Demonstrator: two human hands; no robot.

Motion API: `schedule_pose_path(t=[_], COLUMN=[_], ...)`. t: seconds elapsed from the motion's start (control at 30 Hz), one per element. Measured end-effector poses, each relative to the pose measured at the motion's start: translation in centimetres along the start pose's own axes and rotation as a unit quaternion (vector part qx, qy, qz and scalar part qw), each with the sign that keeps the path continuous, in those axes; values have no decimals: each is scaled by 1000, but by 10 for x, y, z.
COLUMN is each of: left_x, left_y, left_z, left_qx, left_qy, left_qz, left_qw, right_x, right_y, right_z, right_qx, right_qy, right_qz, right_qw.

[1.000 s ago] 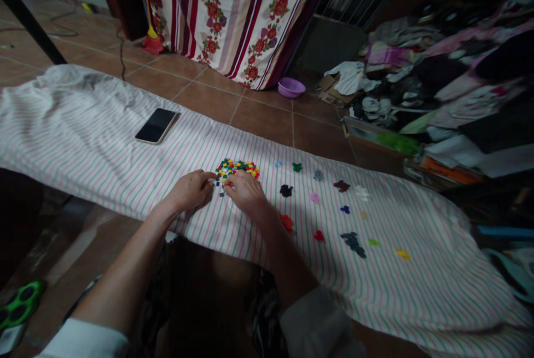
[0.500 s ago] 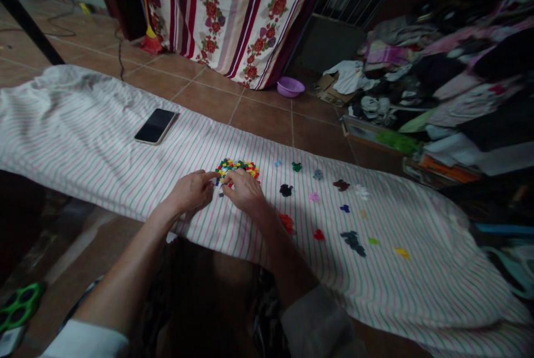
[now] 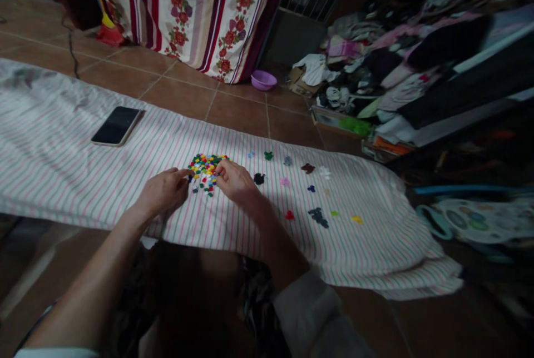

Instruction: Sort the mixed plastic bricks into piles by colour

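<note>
A heap of tiny coloured plastic pieces (image 3: 207,164), mostly green, yellow, red and white, lies on the striped cloth (image 3: 217,224). At its left edge is my left hand (image 3: 164,190), fingers curled and drawn together with the index fingertip touching the heap; whatever those tips may hold is hidden. Over the heap's right side, my right hand (image 3: 237,181) pinches a small dark plastic piece between thumb and forefinger. Right of it lie small single-colour groups, among them black pieces (image 3: 259,178), pink pieces (image 3: 285,182), green pieces (image 3: 268,155) and dark grey pieces (image 3: 319,217).
A phone (image 3: 118,125) rests on the cloth to the left. Beyond the cloth's far edge, a purple basin (image 3: 263,80) stands on the tiled floor near a floral curtain (image 3: 200,13). Clothes (image 3: 375,63) are heaped at the back right.
The view has swung to the right. My right hand has drawn rightward off the middle of the heap, uncovering more pieces; my left hand stays at the heap's left edge.
</note>
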State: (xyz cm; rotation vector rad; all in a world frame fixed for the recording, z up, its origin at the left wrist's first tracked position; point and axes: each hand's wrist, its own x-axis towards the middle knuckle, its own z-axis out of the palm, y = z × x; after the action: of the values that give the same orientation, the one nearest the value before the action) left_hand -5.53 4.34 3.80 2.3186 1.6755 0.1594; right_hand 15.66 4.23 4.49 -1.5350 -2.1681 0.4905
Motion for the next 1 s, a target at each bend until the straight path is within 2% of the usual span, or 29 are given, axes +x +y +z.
schedule_pose_path(t=[0.2, 0.3, 0.47, 0.57, 0.67, 0.73, 0.87, 1.0], left_x=[1, 1, 3, 4, 4, 3, 1, 2], left_y=[3, 4, 1, 0, 1, 4, 9, 9], left_z=[-2, -3, 0, 2, 1, -1, -6, -4], left_qx=[15, 18, 12, 12, 20, 24, 34, 14], left_qy=[-16, -23, -13, -5, -9, -12, -12, -10], left_qz=[-27, -37, -41, -47, -53, -58, -65, -67], left_qw=[999, 999, 999, 999, 998, 998, 997, 998], right_x=[-18, -32, -67, -92, -114, -124, -131, -116], right_y=[16, 30, 63, 83, 101, 111, 119, 116], right_z=[-41, -68, -115, -134, -142, -145, -147, -134], right_qx=[-25, -49, -87, -88, -54, -41, -85, -117], right_qy=[20, 30, 67, 41, -29, -52, -21, 25], right_qz=[54, 106, 213, 253, 298, 328, 327, 289], right_qw=[998, 993, 971, 963, 953, 943, 941, 950])
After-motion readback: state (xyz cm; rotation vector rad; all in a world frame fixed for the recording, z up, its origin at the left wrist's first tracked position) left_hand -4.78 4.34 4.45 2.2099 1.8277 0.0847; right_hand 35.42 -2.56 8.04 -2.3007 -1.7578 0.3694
